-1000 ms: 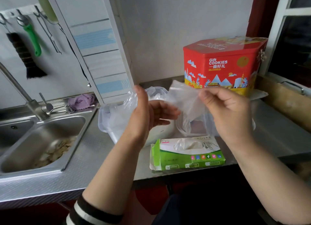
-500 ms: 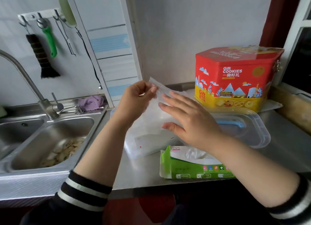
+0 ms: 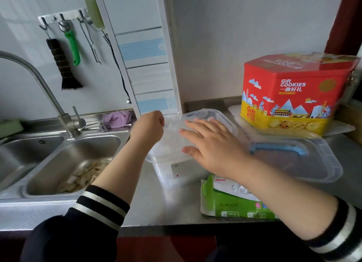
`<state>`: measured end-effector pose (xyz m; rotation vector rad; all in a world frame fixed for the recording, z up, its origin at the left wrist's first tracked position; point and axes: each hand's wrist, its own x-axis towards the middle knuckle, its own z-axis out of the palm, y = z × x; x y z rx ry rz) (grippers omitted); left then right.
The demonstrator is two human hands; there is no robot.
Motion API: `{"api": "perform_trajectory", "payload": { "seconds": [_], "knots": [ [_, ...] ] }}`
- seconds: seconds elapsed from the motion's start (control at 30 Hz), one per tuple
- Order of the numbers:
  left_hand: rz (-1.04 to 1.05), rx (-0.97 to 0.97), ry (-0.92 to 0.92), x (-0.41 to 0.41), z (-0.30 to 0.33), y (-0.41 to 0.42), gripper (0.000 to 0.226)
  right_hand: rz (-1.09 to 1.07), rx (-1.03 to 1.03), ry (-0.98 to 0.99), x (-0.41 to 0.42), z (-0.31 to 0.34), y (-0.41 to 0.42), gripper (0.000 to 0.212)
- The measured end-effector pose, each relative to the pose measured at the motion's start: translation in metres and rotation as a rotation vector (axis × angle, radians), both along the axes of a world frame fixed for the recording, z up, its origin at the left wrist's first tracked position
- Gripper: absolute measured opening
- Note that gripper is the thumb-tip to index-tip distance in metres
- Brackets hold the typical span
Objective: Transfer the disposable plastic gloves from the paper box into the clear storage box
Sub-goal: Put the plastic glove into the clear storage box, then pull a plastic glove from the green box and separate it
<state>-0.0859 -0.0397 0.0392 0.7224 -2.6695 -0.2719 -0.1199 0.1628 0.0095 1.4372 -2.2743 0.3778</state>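
**Hands, head view**

Left hand (image 3: 149, 126): fingers curled inward, knuckles up, forearm bare, dark sleeve with white stripes pushed back. Right hand (image 3: 212, 146): palm down, fingers straight and spread, thumb out; forearm reaches in from lower right, sleeve likewise striped.

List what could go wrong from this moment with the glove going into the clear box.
1. The thin glove lies loosely over the clear storage box; it may spring back over the rim when the flat right hand lifts.
2. The right forearm hangs above the green paper box at the counter edge and could knock it off.
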Motion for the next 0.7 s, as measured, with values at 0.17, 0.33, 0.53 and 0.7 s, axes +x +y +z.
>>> {"api": "perform_trajectory", "payload": {
  "seconds": [0.17,0.33,0.53,0.7],
  "knots": [
    [0.024,-0.110,-0.198,0.009,0.006,0.015,0.016,-0.137,0.294,-0.371,-0.007,0.022,-0.010,0.054],
    [-0.019,-0.230,-0.483,0.019,0.011,0.029,0.019,-0.274,0.551,-0.646,-0.034,0.041,-0.024,0.075],
    [-0.035,-0.301,-0.596,0.024,0.002,0.026,0.042,-0.262,0.388,-0.655,-0.043,0.041,-0.016,0.080],
    [0.004,-0.233,-0.296,0.036,0.013,0.031,0.037,-0.140,-0.100,-0.427,-0.039,0.038,0.022,0.050]
  ]
}}
